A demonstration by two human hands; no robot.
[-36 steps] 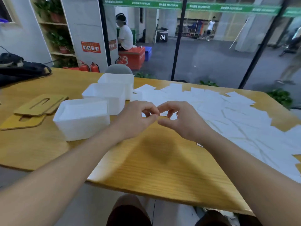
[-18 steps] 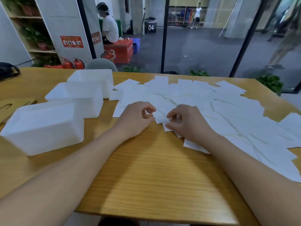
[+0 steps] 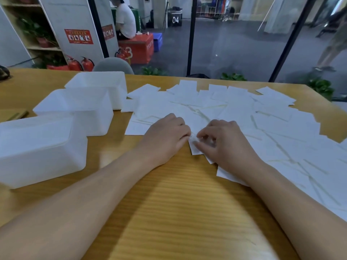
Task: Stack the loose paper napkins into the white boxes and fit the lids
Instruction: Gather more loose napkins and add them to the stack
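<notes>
Several loose white paper napkins [image 3: 244, 117] lie spread over the right half of the wooden table. Three white boxes stand in a row at the left: the nearest box [image 3: 37, 152], the middle box [image 3: 78, 109] and the far box [image 3: 101, 85]. My left hand [image 3: 165, 137] and my right hand [image 3: 225, 145] meet at the near edge of the napkin spread. Both have curled fingers that pinch the corner of one napkin [image 3: 194, 147] between them.
A corner of a wooden lid [image 3: 15, 115] shows at the left edge behind the boxes. The table [image 3: 178, 212] shows bare wood near me. A grey chair back [image 3: 112, 65] stands beyond the far edge. A person sits further off behind glass.
The view has dropped and moved closer to the table. Both hands came down from above the wood onto the napkins and closed together on one napkin's corner.
</notes>
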